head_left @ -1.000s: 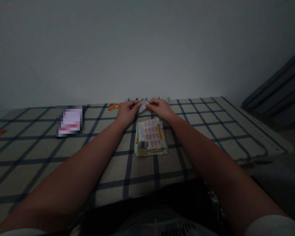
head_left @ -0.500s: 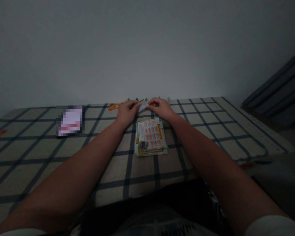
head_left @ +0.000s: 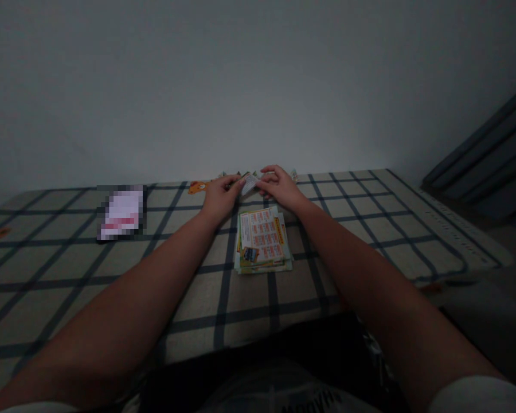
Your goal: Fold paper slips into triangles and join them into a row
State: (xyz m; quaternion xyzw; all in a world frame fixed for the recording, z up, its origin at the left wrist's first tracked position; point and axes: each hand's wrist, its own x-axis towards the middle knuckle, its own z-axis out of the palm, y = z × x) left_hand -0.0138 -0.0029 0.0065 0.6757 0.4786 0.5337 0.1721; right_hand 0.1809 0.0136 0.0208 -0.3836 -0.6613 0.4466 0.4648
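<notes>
A small folded piece of printed paper (head_left: 250,183) is held up near the far side of the table, between my two hands. My left hand (head_left: 222,198) is closed, pinching its left side between thumb and fingers. At the opposite corner, my right hand (head_left: 282,189) grips the paper with the thumb and lower fingers, the index finger raised off it. Nearer to me lies a loose stack of printed paper sheets (head_left: 264,238), the top one showing rows of red text and a small picture. Behind my hands, several small folded paper pieces (head_left: 294,174) are partly hidden along the wall.
A checked cloth (head_left: 189,310) covers the table, which meets a plain wall (head_left: 258,86) at the back. To the left lies a phone-like thing (head_left: 122,212), its screen blurred out. Dark folded fabric (head_left: 490,149) hangs at the far right.
My right index finger has lifted and the fingers of that hand have spread a little. The paper is tilted slightly differently. My left hand has hardly moved, and the stack lies as before.
</notes>
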